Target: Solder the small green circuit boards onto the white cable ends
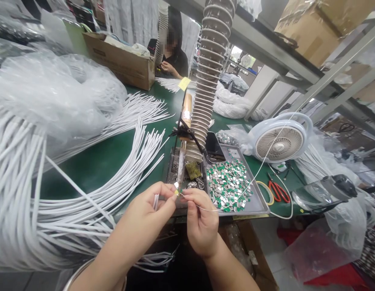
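My left hand (153,210) is closed, thumb and forefinger pinching a small metal-and-green connector (176,186). A piece of white cable (156,202) shows between its fingers. My right hand (202,220) pinches a thin solder wire (213,210), its end close to the connector. The wire loops right and rises past the fan. Just above both hands, a soldering iron (187,109) with a tan handle hangs tip down on a stand. Whether its tip touches the connector, I cannot tell. Many similar connectors (228,186) lie in a grey tray (257,198) beside my right hand.
Bundles of white cables (123,190) cover the left of the green table (84,169). A ribbed exhaust hose (213,60) comes down behind the iron. To the right are a fan (280,139), red-handled pliers (278,190) and a phone (214,145). A person (175,52) sits opposite.
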`<state>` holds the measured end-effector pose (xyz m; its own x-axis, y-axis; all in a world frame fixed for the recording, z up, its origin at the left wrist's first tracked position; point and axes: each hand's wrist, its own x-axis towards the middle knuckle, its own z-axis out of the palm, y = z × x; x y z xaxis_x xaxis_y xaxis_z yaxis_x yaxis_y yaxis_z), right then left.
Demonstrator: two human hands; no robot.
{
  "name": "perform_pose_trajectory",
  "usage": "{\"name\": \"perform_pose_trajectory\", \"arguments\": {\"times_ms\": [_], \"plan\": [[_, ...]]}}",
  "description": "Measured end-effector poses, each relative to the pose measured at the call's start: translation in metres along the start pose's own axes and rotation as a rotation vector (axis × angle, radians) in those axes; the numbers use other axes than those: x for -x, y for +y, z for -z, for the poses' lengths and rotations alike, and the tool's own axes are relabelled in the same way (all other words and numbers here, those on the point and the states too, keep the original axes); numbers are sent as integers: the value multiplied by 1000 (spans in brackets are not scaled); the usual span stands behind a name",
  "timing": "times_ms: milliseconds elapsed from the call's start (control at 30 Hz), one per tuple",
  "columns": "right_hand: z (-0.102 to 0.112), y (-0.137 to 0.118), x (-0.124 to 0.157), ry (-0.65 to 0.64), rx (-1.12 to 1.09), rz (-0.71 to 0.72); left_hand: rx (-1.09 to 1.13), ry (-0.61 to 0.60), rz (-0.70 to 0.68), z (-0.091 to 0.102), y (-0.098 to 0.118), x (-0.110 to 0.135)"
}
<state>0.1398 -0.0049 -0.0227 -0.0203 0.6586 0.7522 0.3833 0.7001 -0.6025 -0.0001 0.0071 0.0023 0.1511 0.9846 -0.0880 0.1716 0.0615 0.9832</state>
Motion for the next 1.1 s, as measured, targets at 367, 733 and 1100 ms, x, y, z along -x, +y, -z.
{"name": "perform_pose_trajectory", "arguments": {"times_ms": [367, 733, 1100], "plan": [[0, -3, 0, -1, 17, 9, -11, 9, -21, 0, 3, 1], [1, -5, -1, -18, 27, -7, -28, 52, -49, 1, 3, 4], [7, -6, 14, -46, 18, -76, -6, -7, -16, -7, -8, 12]]}}
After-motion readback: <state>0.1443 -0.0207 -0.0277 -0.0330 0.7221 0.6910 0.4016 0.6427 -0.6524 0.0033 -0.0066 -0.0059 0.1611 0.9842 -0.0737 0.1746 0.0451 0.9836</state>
